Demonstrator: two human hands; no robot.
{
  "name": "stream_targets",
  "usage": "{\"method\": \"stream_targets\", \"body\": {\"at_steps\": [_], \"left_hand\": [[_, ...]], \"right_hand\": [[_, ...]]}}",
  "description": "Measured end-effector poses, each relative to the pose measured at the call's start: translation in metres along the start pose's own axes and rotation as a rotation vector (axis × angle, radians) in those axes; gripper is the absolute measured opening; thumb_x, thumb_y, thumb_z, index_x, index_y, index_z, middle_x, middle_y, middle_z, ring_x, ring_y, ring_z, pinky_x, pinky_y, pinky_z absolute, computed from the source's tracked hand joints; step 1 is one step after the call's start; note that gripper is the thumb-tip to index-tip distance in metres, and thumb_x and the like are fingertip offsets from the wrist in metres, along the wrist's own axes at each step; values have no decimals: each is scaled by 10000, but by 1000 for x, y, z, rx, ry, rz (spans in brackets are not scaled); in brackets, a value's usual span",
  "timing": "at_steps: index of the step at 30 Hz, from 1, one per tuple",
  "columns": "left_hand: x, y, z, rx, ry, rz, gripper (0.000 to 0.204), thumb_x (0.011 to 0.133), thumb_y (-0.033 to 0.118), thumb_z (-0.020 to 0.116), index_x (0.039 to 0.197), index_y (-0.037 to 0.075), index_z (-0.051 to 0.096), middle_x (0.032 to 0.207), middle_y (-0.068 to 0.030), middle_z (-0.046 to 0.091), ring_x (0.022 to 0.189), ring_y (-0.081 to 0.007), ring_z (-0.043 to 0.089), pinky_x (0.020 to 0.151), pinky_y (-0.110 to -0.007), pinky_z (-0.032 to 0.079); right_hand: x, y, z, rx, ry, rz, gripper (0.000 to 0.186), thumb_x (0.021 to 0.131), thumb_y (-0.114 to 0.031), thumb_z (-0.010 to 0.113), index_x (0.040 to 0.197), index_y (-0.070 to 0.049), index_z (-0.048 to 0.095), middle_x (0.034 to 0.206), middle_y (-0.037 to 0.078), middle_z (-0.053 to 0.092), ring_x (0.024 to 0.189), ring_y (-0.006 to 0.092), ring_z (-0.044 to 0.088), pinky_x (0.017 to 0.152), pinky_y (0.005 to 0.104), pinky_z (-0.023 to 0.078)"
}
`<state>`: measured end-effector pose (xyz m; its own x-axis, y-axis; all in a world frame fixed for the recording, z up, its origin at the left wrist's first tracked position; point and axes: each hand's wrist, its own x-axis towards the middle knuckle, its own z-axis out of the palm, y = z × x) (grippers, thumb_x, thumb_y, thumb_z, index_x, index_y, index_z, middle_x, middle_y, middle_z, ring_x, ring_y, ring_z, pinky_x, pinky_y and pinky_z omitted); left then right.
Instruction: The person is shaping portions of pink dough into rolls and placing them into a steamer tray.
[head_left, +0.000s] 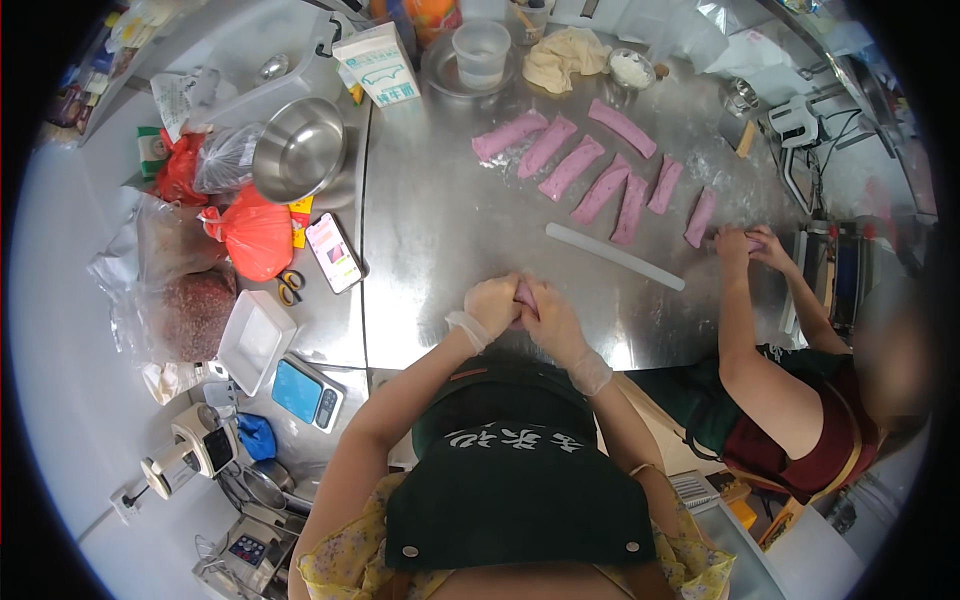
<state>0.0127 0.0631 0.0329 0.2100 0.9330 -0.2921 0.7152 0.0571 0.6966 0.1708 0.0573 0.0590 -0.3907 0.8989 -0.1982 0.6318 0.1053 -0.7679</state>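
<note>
Much of the pink dough was hidden between the person's left hand and right hand.
A co-worker's hands covered most of another pink piece; the co-worker's head was blurred. Details on the phone were too small to tell, and the top edge cut off an orange item.

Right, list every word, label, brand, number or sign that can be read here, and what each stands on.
I'll place the print, not copy its wording.
Dark green apron: large white characters across the front.
White carton: blue-green lettering and a drawing.
Phone: screen text too small to read.
Kitchen scale: panel markings too small to read.
Pink dough strips: no writing visible.
</note>
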Motion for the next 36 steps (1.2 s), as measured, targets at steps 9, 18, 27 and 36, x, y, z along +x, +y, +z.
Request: {"method": "stream_targets", "body": {"at_steps": [9, 18, 27, 36], "left_hand": [[-7, 16, -7, 112, 73, -75, 221, 774, 231, 676, 918, 77, 612, 794, -180, 691, 761, -396, 678, 640, -492, 533], [-7, -4, -23, -529, -351, -165, 273, 825, 219, 571, 944, 8, 698, 800, -85, 679, 742, -176, 633, 698, -347, 507], [-10, -15, 4, -642, -120, -332, 333, 810, 307, 616, 918, 7, 714, 815, -175, 706, 793, -299, 699, 757, -392, 524], [-15, 10, -15, -792, -22, -333, 290, 899, 149, 614, 1101, -59, 629, 899, -106, 684, 748, -145, 671, 634, -273, 556]], "right_hand": [[-5, -8, -2, 20, 89, 48, 434, 939, -206, 583, 1323, -15, 520, 1142, 244, 598, 1026, 451, 592, 850, 476, 492], [-12, -7, -14, 553, -83, 172, 546, 942, -232, 638, 1398, 7, 456, 1245, 193, 604, 1121, 256, 616, 943, 336, 491], [-9, -23, -15, 670, -80, 248, 859, 752, -80, 810, 1477, 12, 360, 1279, 167, 573, 1135, 213, 589, 973, 307, 479], [-4, -16, -6, 913, 80, 384, 720, 740, -30, 801, 1384, 33, 485, 1232, 124, 608, 1092, 187, 603, 932, 299, 514]]}}
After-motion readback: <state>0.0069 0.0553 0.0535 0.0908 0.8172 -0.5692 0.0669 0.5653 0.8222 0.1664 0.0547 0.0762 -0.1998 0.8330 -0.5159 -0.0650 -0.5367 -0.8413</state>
